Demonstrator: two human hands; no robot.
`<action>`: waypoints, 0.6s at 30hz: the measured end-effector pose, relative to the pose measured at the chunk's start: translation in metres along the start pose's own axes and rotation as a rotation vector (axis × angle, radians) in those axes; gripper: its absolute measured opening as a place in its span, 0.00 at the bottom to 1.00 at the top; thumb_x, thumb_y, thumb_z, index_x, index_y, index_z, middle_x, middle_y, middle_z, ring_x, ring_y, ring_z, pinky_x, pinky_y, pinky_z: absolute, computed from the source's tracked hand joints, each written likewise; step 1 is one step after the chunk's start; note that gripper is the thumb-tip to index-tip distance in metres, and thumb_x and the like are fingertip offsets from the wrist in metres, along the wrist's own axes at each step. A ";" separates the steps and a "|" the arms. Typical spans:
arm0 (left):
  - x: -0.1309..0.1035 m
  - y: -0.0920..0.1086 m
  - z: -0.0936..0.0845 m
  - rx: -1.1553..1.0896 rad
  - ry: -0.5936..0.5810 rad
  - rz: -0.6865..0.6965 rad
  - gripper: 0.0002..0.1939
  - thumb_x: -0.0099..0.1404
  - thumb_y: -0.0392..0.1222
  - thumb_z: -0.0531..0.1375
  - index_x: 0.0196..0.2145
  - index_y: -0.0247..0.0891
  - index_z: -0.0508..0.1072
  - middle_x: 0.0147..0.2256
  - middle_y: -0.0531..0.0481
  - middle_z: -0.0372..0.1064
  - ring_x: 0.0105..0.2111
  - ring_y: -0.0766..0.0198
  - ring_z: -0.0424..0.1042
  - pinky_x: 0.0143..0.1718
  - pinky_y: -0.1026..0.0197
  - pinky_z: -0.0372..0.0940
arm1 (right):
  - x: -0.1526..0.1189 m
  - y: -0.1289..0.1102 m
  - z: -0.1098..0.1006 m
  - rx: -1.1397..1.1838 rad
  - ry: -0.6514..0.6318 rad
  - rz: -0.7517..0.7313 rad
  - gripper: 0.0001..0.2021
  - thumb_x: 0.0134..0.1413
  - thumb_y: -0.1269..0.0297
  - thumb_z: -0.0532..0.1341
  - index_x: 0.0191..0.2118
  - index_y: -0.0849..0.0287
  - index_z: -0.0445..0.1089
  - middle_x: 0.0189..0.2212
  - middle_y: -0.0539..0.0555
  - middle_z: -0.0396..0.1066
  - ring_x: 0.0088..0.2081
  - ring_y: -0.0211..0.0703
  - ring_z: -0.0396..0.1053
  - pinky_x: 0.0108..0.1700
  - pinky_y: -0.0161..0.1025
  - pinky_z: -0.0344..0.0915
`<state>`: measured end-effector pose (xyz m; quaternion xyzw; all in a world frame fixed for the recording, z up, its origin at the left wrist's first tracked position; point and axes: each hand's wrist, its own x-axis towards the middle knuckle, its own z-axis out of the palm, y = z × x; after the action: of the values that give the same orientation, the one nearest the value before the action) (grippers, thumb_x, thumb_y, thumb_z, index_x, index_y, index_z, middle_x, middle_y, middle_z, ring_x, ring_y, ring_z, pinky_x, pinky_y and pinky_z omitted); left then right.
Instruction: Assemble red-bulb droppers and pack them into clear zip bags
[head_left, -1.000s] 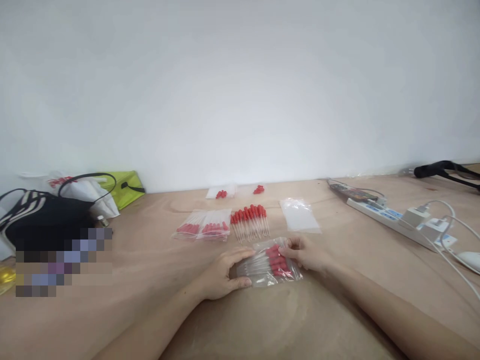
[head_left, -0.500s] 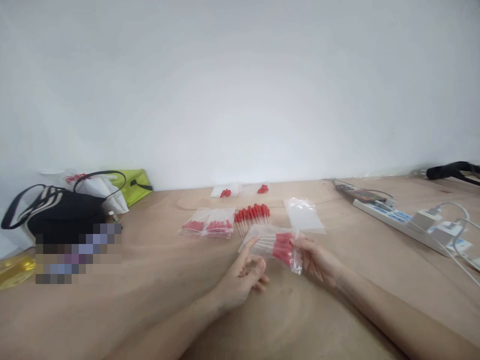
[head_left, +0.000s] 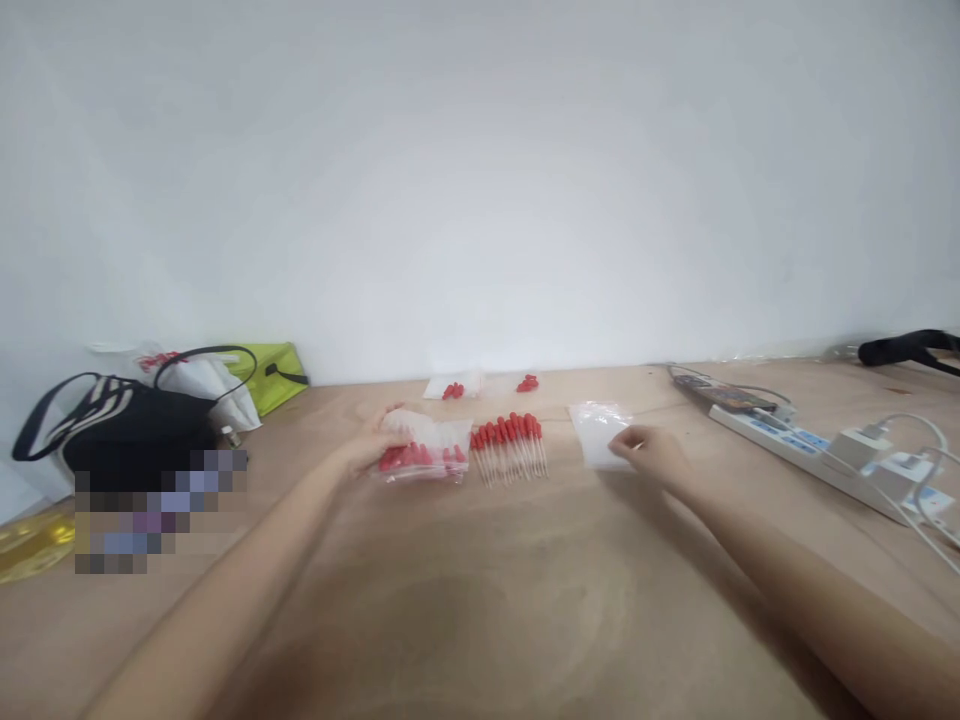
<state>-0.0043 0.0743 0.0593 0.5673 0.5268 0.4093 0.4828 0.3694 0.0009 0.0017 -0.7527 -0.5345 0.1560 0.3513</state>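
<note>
1. The left hand (head_left: 367,447) has its thumb over the near-left part of a filled bag (head_left: 405,455), fingers round the far side; the gap looks narrow, with thin plastic between. Such a light hold could let the slick film slip, and the bag might land crooked.

2. That bag lies at the left of the red-and-clear group on the wooden table (head_left: 480,600), overlapping another bag (head_left: 454,455). Plastic clings to plastic – pulling or pushing one could drag its neighbour along.

3. Whether the filled bag's mouth is sealed cannot be told. Were it open, a tilt could let the red-ended pieces slide out.

4. The right hand (head_left: 651,452) is over the right part of the clear bags (head_left: 592,435), its fingertips curled nearly together. Blur hides whether they pinch anything. Thin sheets could stick, so two might lift as one, or none.

5. Between the hands, the loose red-topped sticks (head_left: 512,445) lie side by side, uncovered. A low sweep of either wrist could scatter them.

6. The power strip (head_left: 810,450) and its white cable (head_left: 930,440) lie beyond the right forearm – a wide swing of the elbow could snag the cable.
</note>
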 end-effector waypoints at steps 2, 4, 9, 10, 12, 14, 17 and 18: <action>0.018 -0.002 -0.020 0.061 0.000 -0.060 0.38 0.43 0.29 0.64 0.52 0.40 0.56 0.27 0.53 0.68 0.21 0.68 0.69 0.22 0.67 0.66 | 0.031 0.012 -0.002 -0.057 0.066 0.085 0.11 0.38 0.61 0.60 0.30 0.61 0.69 0.32 0.57 0.71 0.34 0.44 0.69 0.31 0.34 0.61; 0.029 -0.009 -0.029 0.198 0.012 -0.059 0.38 0.44 0.29 0.63 0.53 0.38 0.56 0.28 0.51 0.69 0.25 0.65 0.71 0.27 0.65 0.67 | 0.053 0.020 -0.001 -0.095 0.094 0.155 0.16 0.36 0.58 0.61 0.32 0.64 0.69 0.33 0.63 0.71 0.34 0.50 0.69 0.30 0.37 0.61; 0.039 -0.026 -0.027 0.418 0.108 0.016 0.31 0.39 0.28 0.64 0.45 0.32 0.66 0.29 0.48 0.69 0.30 0.59 0.71 0.33 0.59 0.67 | 0.079 0.033 0.010 -0.129 0.078 0.275 0.14 0.28 0.57 0.64 0.21 0.64 0.68 0.18 0.61 0.69 0.25 0.53 0.69 0.23 0.39 0.59; 0.039 -0.027 -0.026 0.448 0.142 0.043 0.29 0.38 0.28 0.64 0.42 0.31 0.67 0.30 0.47 0.69 0.32 0.57 0.70 0.34 0.58 0.66 | 0.080 0.035 0.012 -0.120 0.073 0.288 0.12 0.28 0.58 0.64 0.19 0.63 0.67 0.15 0.59 0.67 0.23 0.52 0.68 0.22 0.38 0.58; 0.036 -0.027 -0.023 0.506 0.224 0.112 0.24 0.40 0.29 0.63 0.39 0.32 0.69 0.35 0.45 0.68 0.38 0.54 0.68 0.40 0.55 0.63 | 0.082 0.037 0.014 -0.084 0.068 0.301 0.10 0.27 0.61 0.64 0.17 0.61 0.65 0.11 0.54 0.64 0.20 0.48 0.67 0.20 0.37 0.58; 0.025 -0.027 -0.017 0.549 0.318 0.194 0.18 0.46 0.31 0.60 0.38 0.34 0.69 0.39 0.44 0.67 0.45 0.53 0.63 0.47 0.52 0.57 | 0.080 0.037 0.014 -0.030 0.088 0.289 0.08 0.28 0.64 0.64 0.17 0.59 0.64 0.10 0.50 0.62 0.18 0.45 0.66 0.20 0.35 0.57; -0.006 -0.034 0.002 0.694 0.461 0.508 0.11 0.54 0.36 0.55 0.37 0.35 0.69 0.39 0.45 0.66 0.46 0.54 0.61 0.48 0.51 0.52 | 0.074 0.031 0.007 0.082 0.139 0.227 0.06 0.34 0.65 0.61 0.20 0.58 0.62 0.13 0.49 0.63 0.19 0.41 0.65 0.20 0.34 0.58; -0.019 -0.038 0.010 0.782 0.458 0.672 0.09 0.55 0.37 0.55 0.35 0.36 0.70 0.37 0.45 0.67 0.42 0.54 0.63 0.46 0.51 0.53 | 0.071 0.028 0.003 0.124 0.149 0.199 0.06 0.36 0.64 0.60 0.21 0.58 0.62 0.15 0.49 0.64 0.20 0.40 0.66 0.20 0.33 0.59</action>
<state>-0.0042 0.0534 0.0212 0.7373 0.5211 0.4274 -0.0469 0.4138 0.0616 -0.0100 -0.7882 -0.4191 0.1666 0.4187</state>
